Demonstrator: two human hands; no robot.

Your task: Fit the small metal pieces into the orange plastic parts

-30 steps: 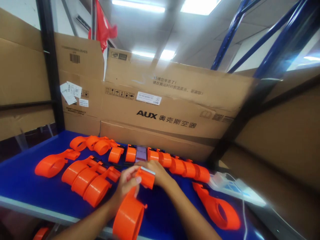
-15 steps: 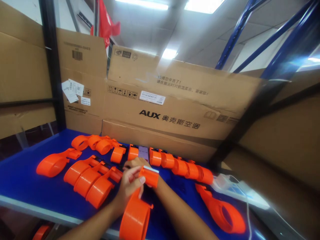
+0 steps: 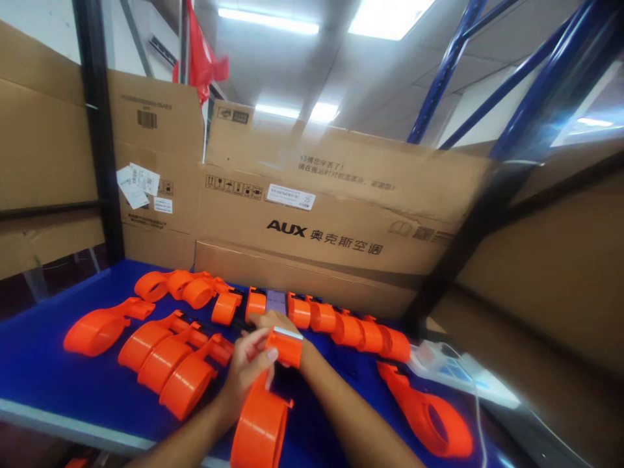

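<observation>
My left hand is closed on an orange tape dispenser, gripping it near its head. A pale toothed blade strip runs along the top of that head, and the round hoop hangs below toward me. My right hand reaches across behind the dispenser, close to some black pieces on the table. Its fingers are mostly hidden, so whether it grips anything is unclear. Left of my hands lies a row of three orange dispensers, with a single dispenser farther left.
More dispensers line the back of the blue table. A phone stands among them. At right are a lone dispenser and a white power strip with a cable. Cardboard walls the back; a dark post rises right.
The camera view has shifted slightly, so the whole scene sits a little lower and farther left. My hands and the held dispenser keep nearly the same pose.
</observation>
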